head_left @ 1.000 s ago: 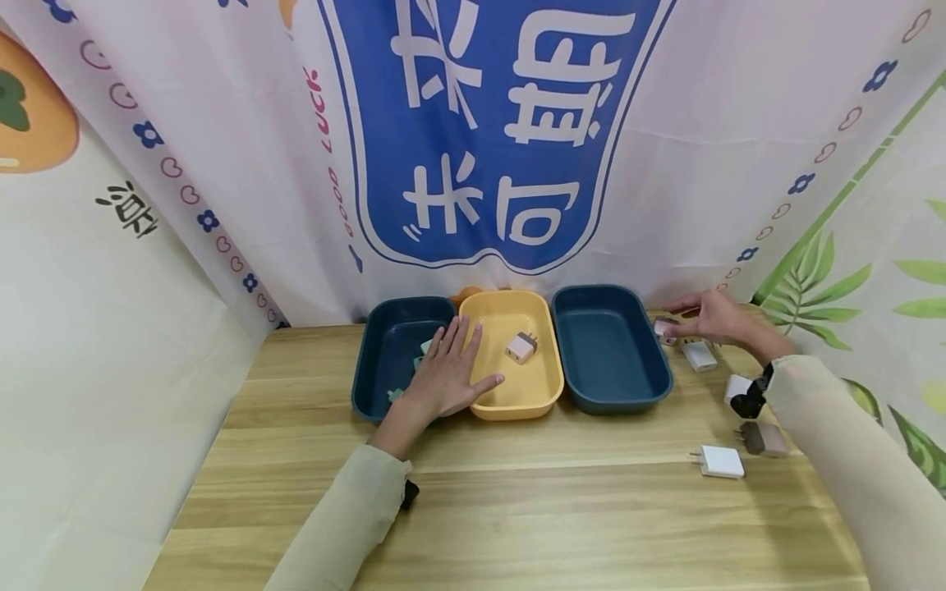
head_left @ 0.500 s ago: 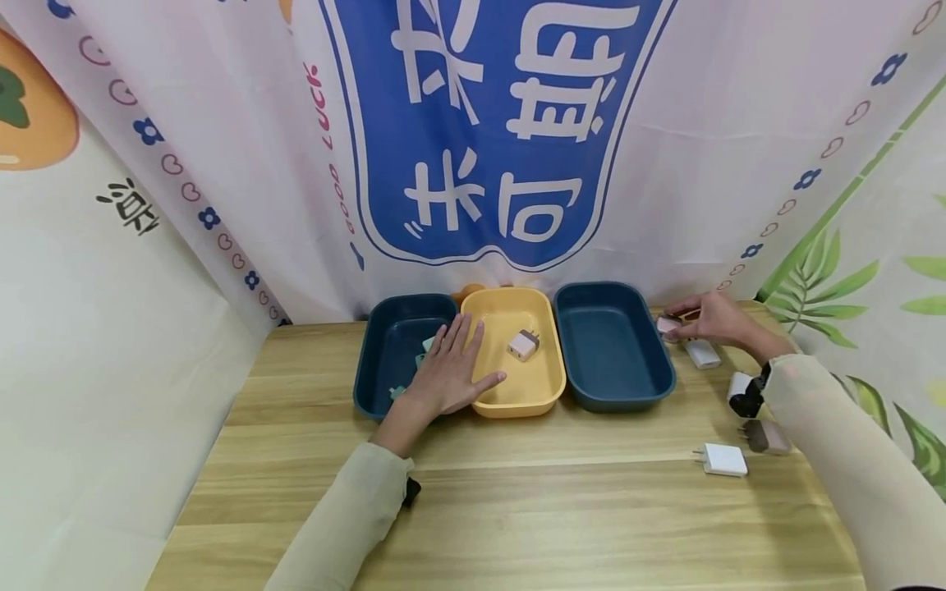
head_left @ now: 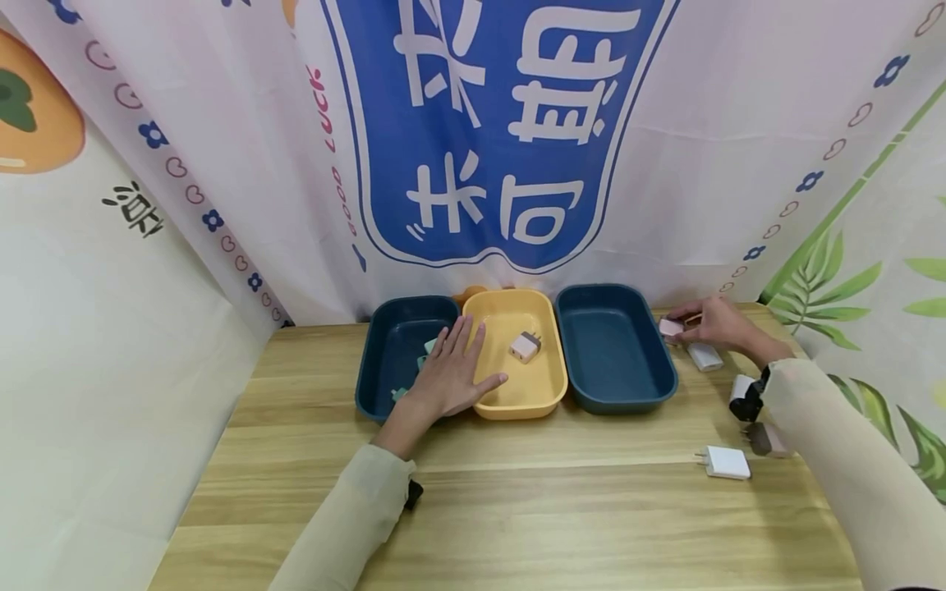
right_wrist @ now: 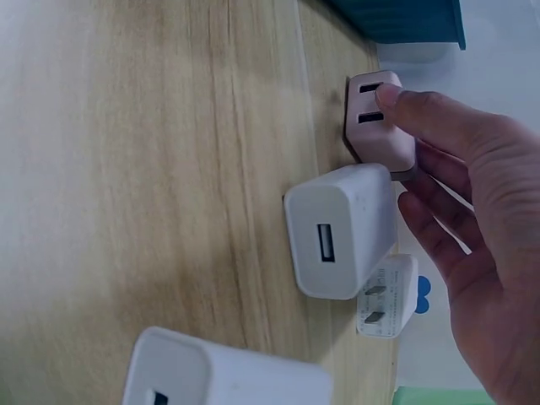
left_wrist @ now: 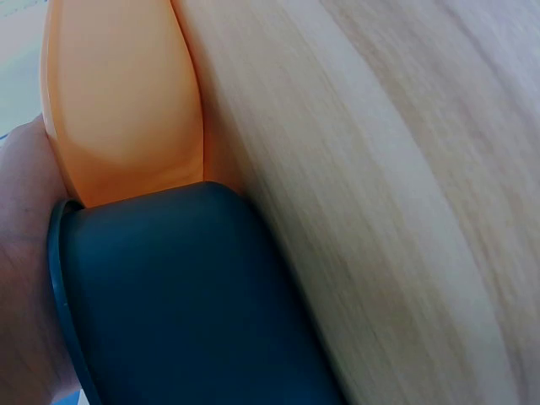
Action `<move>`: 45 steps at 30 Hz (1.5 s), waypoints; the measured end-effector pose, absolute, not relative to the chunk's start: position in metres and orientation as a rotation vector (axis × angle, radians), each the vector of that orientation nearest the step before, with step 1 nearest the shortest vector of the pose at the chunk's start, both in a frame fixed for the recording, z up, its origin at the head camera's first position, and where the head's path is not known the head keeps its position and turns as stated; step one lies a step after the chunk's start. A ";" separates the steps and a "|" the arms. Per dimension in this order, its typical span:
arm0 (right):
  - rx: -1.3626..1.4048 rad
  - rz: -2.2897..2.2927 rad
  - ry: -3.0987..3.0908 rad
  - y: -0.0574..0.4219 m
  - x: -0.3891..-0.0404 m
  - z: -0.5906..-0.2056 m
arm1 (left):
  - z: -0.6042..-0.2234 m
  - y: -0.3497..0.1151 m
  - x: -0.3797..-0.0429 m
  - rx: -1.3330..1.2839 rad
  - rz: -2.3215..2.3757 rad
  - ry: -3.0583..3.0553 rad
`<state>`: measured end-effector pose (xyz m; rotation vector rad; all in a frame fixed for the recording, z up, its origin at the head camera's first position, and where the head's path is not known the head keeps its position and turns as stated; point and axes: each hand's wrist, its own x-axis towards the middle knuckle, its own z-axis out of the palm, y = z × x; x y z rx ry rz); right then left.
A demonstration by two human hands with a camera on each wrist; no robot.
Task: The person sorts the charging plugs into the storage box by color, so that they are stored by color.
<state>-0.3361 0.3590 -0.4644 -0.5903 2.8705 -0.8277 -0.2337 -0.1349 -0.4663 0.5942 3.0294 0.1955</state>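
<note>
Holding a pale pink, boxy plastic charger (right_wrist: 375,139) with two slots in a narrow pinch between thumb and fingers of the right hand (right_wrist: 502,202); keeping to a spot just right of a dark blue, rounded plastic tray (head_left: 613,353), near the back of a pale wood-grain worktop (head_left: 562,509); not being able to tell whether touching the wood with it; having a white plastic charger (head_left: 705,357) just beside, another white block (head_left: 741,388) by the wrist, and a taupe charger (head_left: 761,440) and a white pronged charger (head_left: 727,462) nearer the front; resting the left hand (head_left: 447,377), with fingers straight and wide apart, over the adjoining sides of a second dark blue tray (head_left: 399,341) and a yellow plastic tray (head_left: 517,394); partly covering mint-green pieces (head_left: 400,394) in the former; showing a pink-and-grey charger (head_left: 525,346) inside the latter; wearing light beige sleeves (head_left: 850,468).
</note>
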 end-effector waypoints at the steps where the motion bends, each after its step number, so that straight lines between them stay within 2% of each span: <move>1: -0.585 -0.824 2.872 0.359 -0.336 -0.465 | -0.467 -0.135 -0.234 0.595 0.200 3.029; 22: -0.556 -0.796 2.927 0.362 -0.329 -0.469 | -0.466 -0.131 -0.233 0.577 0.172 3.028; 45: -0.609 -0.921 2.964 0.353 -0.323 -0.432 | -0.470 -0.135 -0.236 0.598 0.188 3.031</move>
